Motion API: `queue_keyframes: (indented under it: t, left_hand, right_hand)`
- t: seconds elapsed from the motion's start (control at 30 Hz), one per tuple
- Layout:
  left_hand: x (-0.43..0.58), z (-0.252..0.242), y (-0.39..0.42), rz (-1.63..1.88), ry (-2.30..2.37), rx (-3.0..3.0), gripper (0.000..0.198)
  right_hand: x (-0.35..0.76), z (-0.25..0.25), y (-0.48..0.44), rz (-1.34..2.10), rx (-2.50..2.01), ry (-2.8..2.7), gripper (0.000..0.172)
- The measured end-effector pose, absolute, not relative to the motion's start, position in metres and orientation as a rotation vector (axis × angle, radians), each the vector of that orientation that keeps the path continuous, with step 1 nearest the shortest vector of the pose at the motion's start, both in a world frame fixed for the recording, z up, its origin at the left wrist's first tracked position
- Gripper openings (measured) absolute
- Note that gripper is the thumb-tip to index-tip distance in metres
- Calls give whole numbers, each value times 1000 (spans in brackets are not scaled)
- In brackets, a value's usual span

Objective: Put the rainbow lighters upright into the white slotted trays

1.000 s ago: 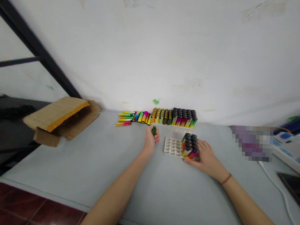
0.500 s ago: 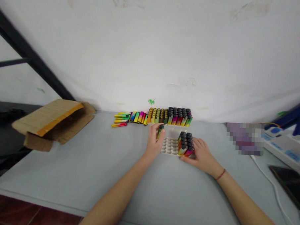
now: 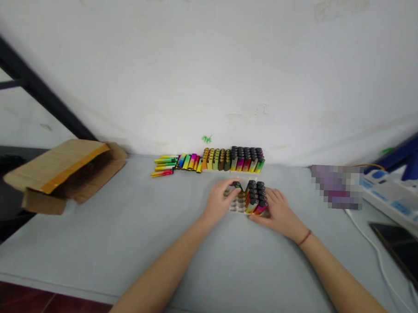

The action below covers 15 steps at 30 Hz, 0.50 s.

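Observation:
My left hand (image 3: 221, 202) is closed on a green lighter with a black cap (image 3: 237, 186), tilted over the white slotted tray (image 3: 237, 205). Several colourful lighters (image 3: 256, 196) stand upright in the tray's right half. My right hand (image 3: 276, 213) rests against the tray's right side, fingers curled round those standing lighters. Further back, a row of upright lighters (image 3: 234, 159) lines the wall, with a few more lying flat (image 3: 164, 166) to its left.
An open cardboard box (image 3: 61, 173) lies on its side at the left of the grey table (image 3: 129, 236). At the right are a white cable (image 3: 378, 256), a dark flat device (image 3: 404, 250) and white-and-blue boxes (image 3: 390, 194). A blurred patch sits at the back right.
My left hand has carried the green lighter from the open table rightwards to the tray. The right hand has stayed at the tray's side. The view has shifted slightly.

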<state>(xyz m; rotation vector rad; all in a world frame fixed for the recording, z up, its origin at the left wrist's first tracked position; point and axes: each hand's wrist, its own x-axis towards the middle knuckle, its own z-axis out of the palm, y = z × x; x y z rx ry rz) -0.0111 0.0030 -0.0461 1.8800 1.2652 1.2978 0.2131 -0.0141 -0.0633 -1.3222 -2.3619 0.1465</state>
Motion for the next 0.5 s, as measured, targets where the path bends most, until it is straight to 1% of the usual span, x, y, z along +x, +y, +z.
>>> queue_keyframes:
  t: [0.07,0.17,0.2,0.33,0.5]
  left_hand:
    - [-11,-48,3,1282,1286,1916,25]
    - [-11,-50,3,1304,1362,1907,35]
    - [-11,-50,3,1305,1379,1914,35]
    - [-11,-48,3,1197,1367,2078,22]
    - [-10,-43,0,1131,1351,2180,30]
  right_hand:
    - [213,-63,-14,148,-1321,-2366,76]
    - [213,-63,-14,141,-1320,-2360,75]
    - [213,-64,-15,137,-1321,-2357,75]
    - [213,-65,-14,121,-1320,-2356,74]
    - [214,-65,-14,135,-1320,-2359,75]
